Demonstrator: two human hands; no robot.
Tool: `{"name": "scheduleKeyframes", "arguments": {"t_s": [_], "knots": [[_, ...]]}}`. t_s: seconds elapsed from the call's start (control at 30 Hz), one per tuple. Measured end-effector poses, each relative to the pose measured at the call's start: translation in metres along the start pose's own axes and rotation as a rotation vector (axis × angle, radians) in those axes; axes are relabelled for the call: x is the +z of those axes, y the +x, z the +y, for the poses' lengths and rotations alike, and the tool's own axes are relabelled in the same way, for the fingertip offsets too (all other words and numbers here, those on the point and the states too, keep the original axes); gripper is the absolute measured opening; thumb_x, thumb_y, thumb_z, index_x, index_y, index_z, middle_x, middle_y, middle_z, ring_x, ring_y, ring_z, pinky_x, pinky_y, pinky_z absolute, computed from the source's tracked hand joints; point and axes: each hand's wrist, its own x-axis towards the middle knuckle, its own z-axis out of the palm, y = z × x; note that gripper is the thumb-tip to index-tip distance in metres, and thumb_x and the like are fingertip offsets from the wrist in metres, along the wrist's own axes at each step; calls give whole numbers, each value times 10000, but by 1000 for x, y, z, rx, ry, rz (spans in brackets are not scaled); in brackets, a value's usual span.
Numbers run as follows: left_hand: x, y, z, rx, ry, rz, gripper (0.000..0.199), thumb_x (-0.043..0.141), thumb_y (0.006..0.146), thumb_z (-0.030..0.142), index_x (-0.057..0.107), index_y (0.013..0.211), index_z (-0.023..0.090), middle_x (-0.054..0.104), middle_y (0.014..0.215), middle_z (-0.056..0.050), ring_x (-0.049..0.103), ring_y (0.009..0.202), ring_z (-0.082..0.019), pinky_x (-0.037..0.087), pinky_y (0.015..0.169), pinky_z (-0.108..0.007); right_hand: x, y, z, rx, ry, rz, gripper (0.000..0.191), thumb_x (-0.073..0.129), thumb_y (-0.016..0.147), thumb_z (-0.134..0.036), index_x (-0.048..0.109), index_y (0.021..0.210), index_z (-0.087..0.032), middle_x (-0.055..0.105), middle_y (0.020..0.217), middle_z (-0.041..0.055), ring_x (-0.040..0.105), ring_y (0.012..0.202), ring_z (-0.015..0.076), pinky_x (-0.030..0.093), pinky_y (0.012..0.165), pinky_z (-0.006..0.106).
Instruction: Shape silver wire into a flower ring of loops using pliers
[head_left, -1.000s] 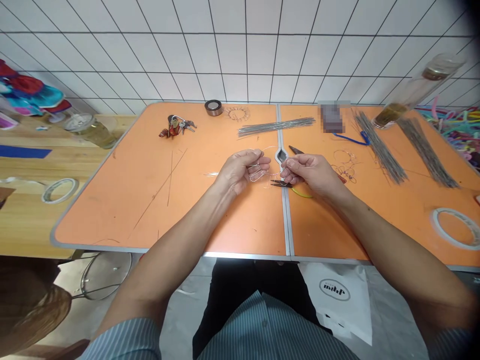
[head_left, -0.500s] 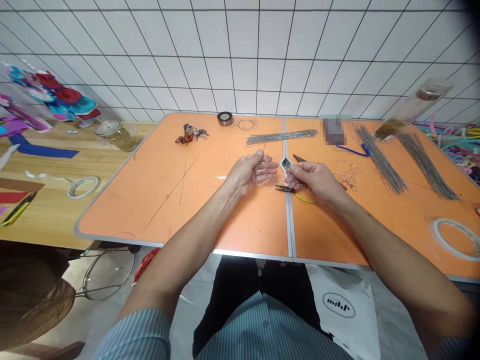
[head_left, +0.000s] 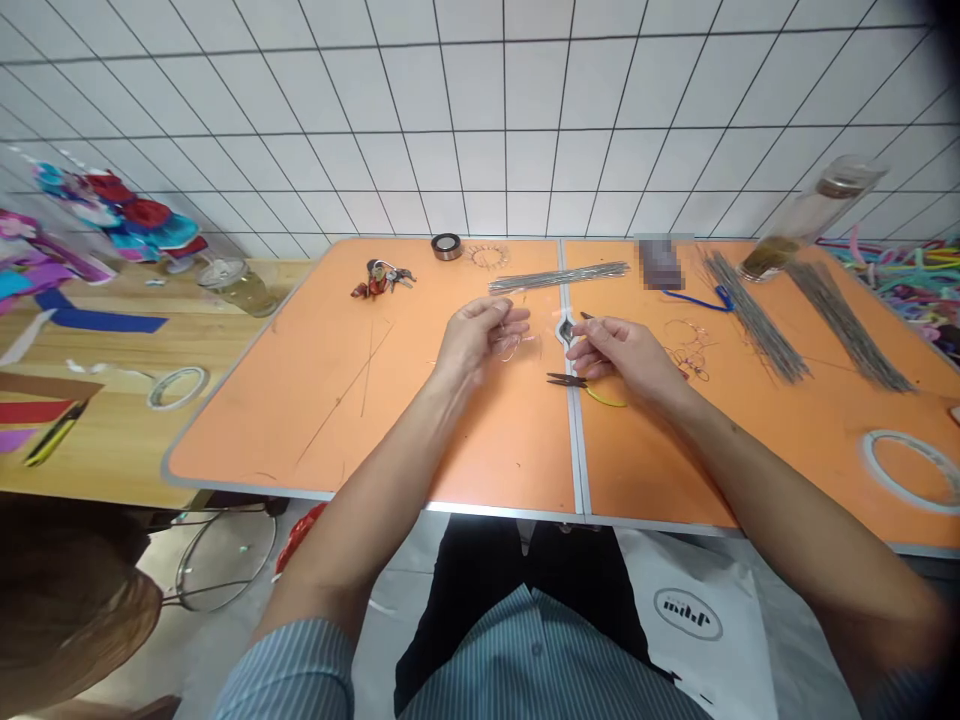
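Observation:
Over the middle of the orange table, my left hand [head_left: 474, 340] holds a thin bent wire [head_left: 516, 345] between thumb and fingers; the wire's outline is faint and blurred. To its right, my right hand [head_left: 621, 352] is closed in a pinch near the table's centre seam, and what it holds is too small to make out. Pliers with yellow handles [head_left: 570, 381] lie just below my right fingers. Loops of thin wire [head_left: 688, 355] rest to the right of that hand. A bundle of straight wires [head_left: 559, 277] lies behind both hands.
Black tape [head_left: 447, 247] and keys [head_left: 382, 278] sit at the back left. Two wire bundles [head_left: 757, 315] and a tilted glass jar [head_left: 806, 220] occupy the right side. A white ring [head_left: 911, 470] lies front right. Left, a wooden table [head_left: 112, 440] holds a cup and ribbons.
My left hand has moved left with the wire, away from my right hand, widening the gap between them. The pliers show more fully. The camera view has shifted slightly.

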Motion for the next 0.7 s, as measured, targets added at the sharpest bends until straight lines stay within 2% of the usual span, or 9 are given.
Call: {"name": "scheduleKeyframes", "arguments": {"t_s": [0.1, 0.17, 0.27, 0.3, 0.4, 0.53, 0.6, 0.7], "knots": [[-3, 4, 10, -31, -196, 126, 115, 691, 1023, 143, 680, 915, 180, 859, 952, -74, 828, 838, -162, 630, 801, -251, 2, 1, -5, -26, -40, 25, 552, 884, 873, -724, 799, 1089, -223, 831, 1075, 96, 771, 871, 172, 646, 706, 245], [-2, 5, 13, -49, -252, 149, 144, 649, 1038, 113, 664, 912, 180, 855, 957, -71, 832, 872, -159, 641, 876, -263, 8, 5, -10, -10, -42, 16, 512, 924, 880, -616, 775, 1174, -224, 831, 1104, 93, 780, 879, 175, 648, 697, 248], [2, 1, 10, -32, -269, 145, 106, 690, 1010, 113, 664, 934, 182, 858, 1013, -80, 834, 910, -161, 642, 921, -268, 23, 14, -19, -17, -50, -7, 487, 931, 903, -458, 739, 1275, -208, 841, 1058, 91, 794, 841, 177, 641, 665, 249], [4, 0, 8, -35, -265, 137, 102, 713, 994, 119, 661, 935, 182, 858, 1017, -82, 835, 909, -162, 645, 915, -270, 27, 18, -22, -33, -46, -3, 434, 919, 915, -412, 748, 1252, -199, 841, 1011, 84, 791, 816, 170, 636, 658, 244], [7, -3, 0, -70, -233, 99, 108, 738, 964, 121, 661, 911, 173, 852, 951, -74, 826, 848, -154, 650, 850, -259, 33, 28, -33, -92, -18, 89, 179, 869, 939, -299, 772, 1015, -169, 805, 854, 53, 727, 667, 119, 585, 596, 213], [5, -2, -5, -98, -109, 5, 93, 792, 896, 122, 705, 902, 155, 850, 902, -78, 794, 756, -139, 643, 786, -250, 27, 33, -46, -164, -58, 142, 107, 840, 946, -242, 769, 922, -165, 769, 802, 24, 655, 593, 85, 539, 569, 202], [2, -1, -6, -71, -28, -46, 133, 844, 893, 215, 736, 941, 155, 855, 907, -84, 777, 731, -139, 629, 726, -241, 23, 32, -48, -158, -95, 120, 105, 842, 946, -241, 773, 924, -166, 765, 798, 23, 655, 607, 90, 544, 591, 209], [0, -3, -6, 2, 93, -78, 319, 897, 887, 440, 772, 993, 166, 856, 911, -81, 737, 674, -131, 588, 635, -228, 20, 29, -46, -136, -110, 84, 96, 826, 965, -249, 782, 952, -165, 757, 772, 24, 657, 632, 100, 543, 620, 217]]}}
